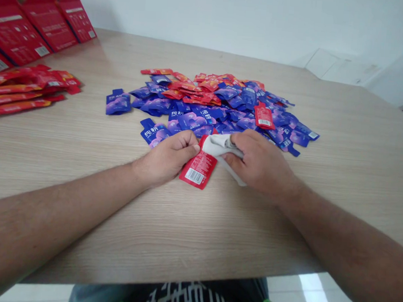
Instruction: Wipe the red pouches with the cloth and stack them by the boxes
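Observation:
My left hand pinches the left edge of a red pouch, whose barcode side faces up near the middle of the table. A white cloth is bunched in my right hand and lies against the upper part of that pouch, covering some of it. Just beyond both hands spreads a heap of purple pouches, with red and orange pouches at its back. One red pouch rests on the purple ones, to the right.
Stacked red-orange pouches lie at the table's left edge. Behind them stand open red boxes. A single purple pouch sits left of the heap. The wooden table meets a white wall at the back.

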